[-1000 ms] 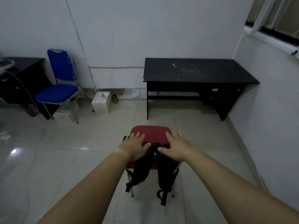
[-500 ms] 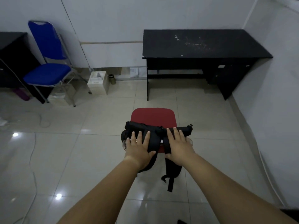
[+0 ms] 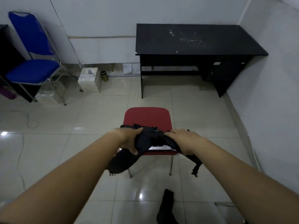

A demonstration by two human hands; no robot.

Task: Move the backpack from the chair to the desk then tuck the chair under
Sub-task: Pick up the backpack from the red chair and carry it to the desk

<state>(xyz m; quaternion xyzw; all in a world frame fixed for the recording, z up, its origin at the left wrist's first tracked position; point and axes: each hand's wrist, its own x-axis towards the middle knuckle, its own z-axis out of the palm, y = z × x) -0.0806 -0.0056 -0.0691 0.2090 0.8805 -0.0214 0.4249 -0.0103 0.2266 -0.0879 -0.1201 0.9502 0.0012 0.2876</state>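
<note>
A black backpack [image 3: 145,139] lies across the backrest of a red chair [image 3: 146,118] in the middle of the tiled floor. My left hand [image 3: 129,139] grips its left side, fingers curled around the fabric. On the bag's right side rests my right hand [image 3: 182,139], closed over a strap. One strap end [image 3: 196,168] dangles to the right of the chair. The bag's body sags down at the left behind the backrest. The black desk [image 3: 194,39] stands against the far wall, beyond the chair.
A blue chair [image 3: 32,68] stands at the left, beside a dark cabinet [image 3: 6,59]. A white box [image 3: 89,80] and a small can [image 3: 104,76] sit by the wall. A white cable [image 3: 30,122] lies on the floor. A dark foot [image 3: 166,206] shows below.
Both hands have gone from lying flat on the backpack to gripping it. The bag has been lifted and bunched up off the backrest, tilting left. The view has moved closer to the chair.
</note>
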